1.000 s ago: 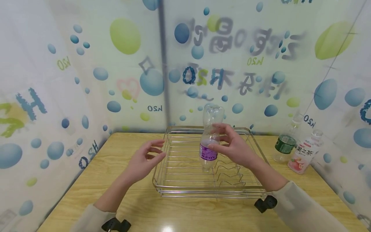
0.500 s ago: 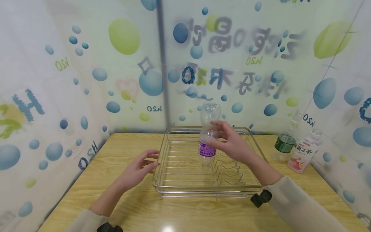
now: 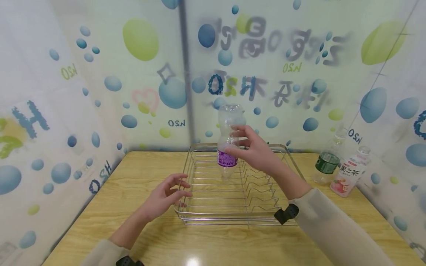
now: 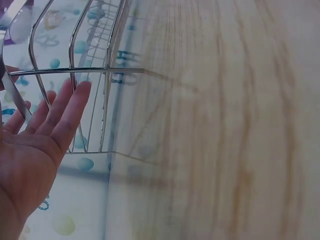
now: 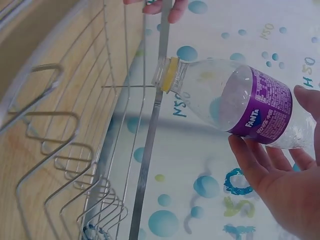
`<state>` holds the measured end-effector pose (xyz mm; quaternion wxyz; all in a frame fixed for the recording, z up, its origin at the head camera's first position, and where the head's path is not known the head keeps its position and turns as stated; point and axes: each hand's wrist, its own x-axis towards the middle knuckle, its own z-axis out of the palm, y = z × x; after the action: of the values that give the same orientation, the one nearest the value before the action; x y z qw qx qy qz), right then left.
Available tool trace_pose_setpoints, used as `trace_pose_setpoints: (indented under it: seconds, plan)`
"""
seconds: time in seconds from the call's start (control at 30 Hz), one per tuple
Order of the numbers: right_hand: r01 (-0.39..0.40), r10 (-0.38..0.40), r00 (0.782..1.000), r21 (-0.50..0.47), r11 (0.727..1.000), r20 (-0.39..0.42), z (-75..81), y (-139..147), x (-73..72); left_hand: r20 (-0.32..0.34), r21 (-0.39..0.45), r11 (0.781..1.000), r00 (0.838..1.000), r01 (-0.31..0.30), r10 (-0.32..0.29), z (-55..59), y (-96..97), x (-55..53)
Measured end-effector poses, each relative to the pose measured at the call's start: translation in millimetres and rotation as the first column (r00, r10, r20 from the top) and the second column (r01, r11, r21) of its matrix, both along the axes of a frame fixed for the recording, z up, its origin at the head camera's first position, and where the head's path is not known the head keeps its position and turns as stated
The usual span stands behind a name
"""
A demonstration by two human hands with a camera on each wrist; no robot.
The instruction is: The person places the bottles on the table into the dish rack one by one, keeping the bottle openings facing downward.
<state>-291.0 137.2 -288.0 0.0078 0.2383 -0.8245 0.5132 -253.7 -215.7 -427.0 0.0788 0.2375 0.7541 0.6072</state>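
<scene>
My right hand (image 3: 257, 151) grips a clear plastic bottle (image 3: 227, 157) with a purple label, held upside down above the wire dish rack (image 3: 213, 214). In the right wrist view the bottle (image 5: 265, 105) reads "Fanta", and its uncapped neck with a yellow ring points to the rack. Fingers and thumb of the right hand (image 5: 280, 185) curl round its side. My left hand (image 3: 164, 197) is at the rack's left rim, fingers spread and lightly bent, holding nothing. In the left wrist view the fingers of the left hand (image 4: 65, 120) lie along the rack's wires; contact is hard to tell.
Two more bottles stand at the table's right side: a clear one with a green label (image 3: 327, 164) and a pink-and-white one (image 3: 349, 173). Wavy wire dividers (image 3: 263, 188) fill the rack's right half. The wooden table (image 3: 149, 236) meets patterned curtains (image 3: 283, 111) behind and at both sides.
My right hand has lifted the bottle and carried it left over the rack. My left hand has lowered slightly and now sits at the rack's left rim.
</scene>
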Motion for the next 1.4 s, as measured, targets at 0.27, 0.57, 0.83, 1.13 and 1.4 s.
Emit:
trace_pose_setpoints:
  seconds: [0.27, 0.57, 0.83, 1.13, 1.4]
  plan:
    - [0.021, -0.021, 1.000, -0.037, 0.999, 0.007, 13.4, -21, -16.2, 0.064, 0.067, 0.997, 0.997, 0.033, -0.037, -0.4, 2.3, -0.7]
    - [0.051, -0.044, 0.997, -0.130, 0.990, 0.056, -3.1, -48, -52.3, 0.046, 0.087, 0.995, 0.997, 0.055, -0.059, -3.8, 2.7, -2.3]
    - [0.089, -0.068, 0.989, -0.165, 0.982, 0.130, -21.1, -64, -75.7, 0.038, 0.103, 0.993, 0.997, 0.061, -0.065, -5.5, 4.1, -1.4]
    - [0.092, -0.062, 0.986, -0.191, 0.977, 0.157, -34.3, -88, -93.4, 0.021, 0.116, 0.991, 0.998, 0.064, -0.067, -5.1, 1.4, -1.6]
    - [0.118, -0.085, 0.975, -0.153, 0.981, 0.207, -51.7, -96, -96.2, -0.028, 0.073, 0.995, 0.998, 0.062, -0.060, -8.3, -0.9, -2.5]
